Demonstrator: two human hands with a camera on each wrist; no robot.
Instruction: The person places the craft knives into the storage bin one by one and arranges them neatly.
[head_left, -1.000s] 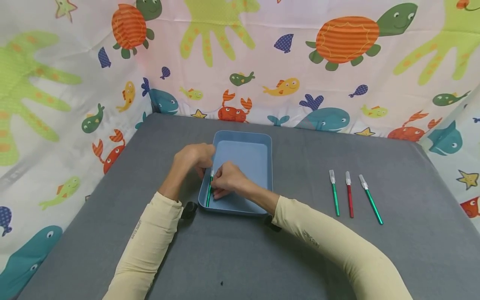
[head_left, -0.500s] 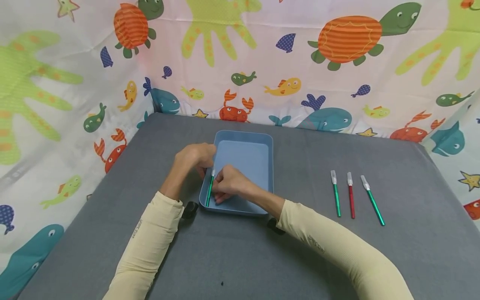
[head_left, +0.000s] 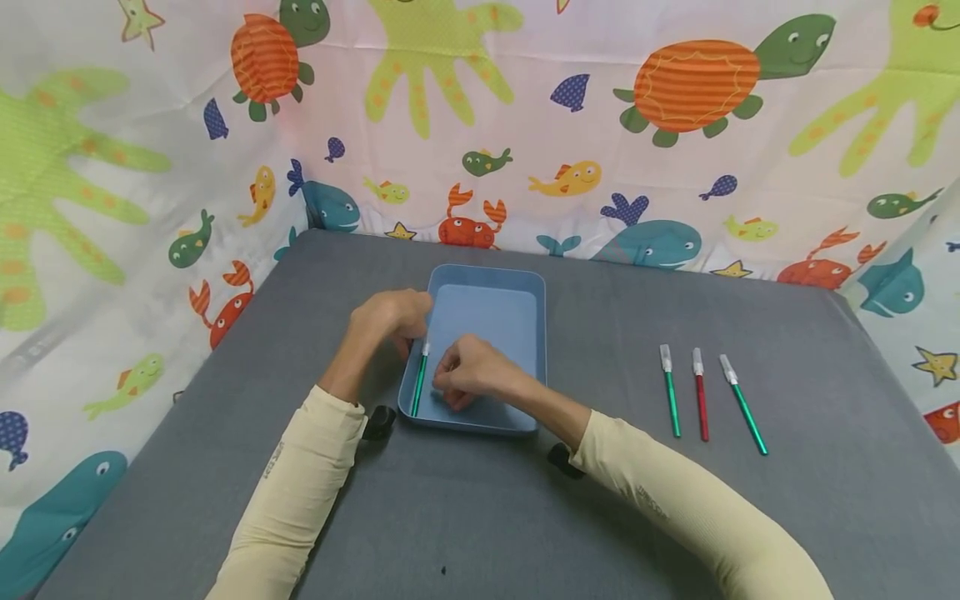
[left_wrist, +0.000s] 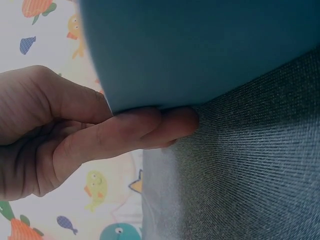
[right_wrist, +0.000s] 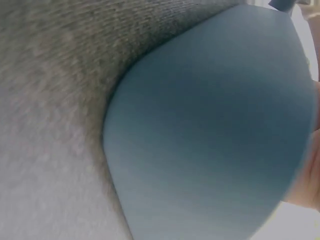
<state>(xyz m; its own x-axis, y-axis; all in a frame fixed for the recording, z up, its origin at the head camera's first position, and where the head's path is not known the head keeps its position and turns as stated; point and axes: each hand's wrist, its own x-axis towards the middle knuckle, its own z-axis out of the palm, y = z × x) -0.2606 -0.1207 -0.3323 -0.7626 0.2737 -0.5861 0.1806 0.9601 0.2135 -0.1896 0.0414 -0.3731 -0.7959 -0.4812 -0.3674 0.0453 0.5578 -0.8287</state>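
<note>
My left hand point(head_left: 393, 318) grips the left wall of a shallow blue tray point(head_left: 486, 275). In the left wrist view, the thumb of that hand point(left_wrist: 60, 125) is on the tray's inner side and the fingers press the outer wall point(left_wrist: 165, 75). A green pen with a clear cap point(head_left: 420, 383) lies lengthwise inside the tray along its left wall. Just right of that pen, apart from it, my right hand point(head_left: 472, 372) hovers over the tray with loosely bent fingers and nothing seen in them. The right wrist view mostly shows the tray's outer wall point(right_wrist: 210, 125), which hides most of the hand.
To the right on the grey cloth point(head_left: 480, 517) lie a green pen point(head_left: 671, 400), a red pen point(head_left: 701, 400) and another green pen point(head_left: 746, 412), all with clear caps. A printed curtain point(head_left: 420, 100) with sea animals stands behind and at the sides.
My right hand has let go of the green pen in the tray and drawn back to the right. The left hand keeps its hold on the tray wall.
</note>
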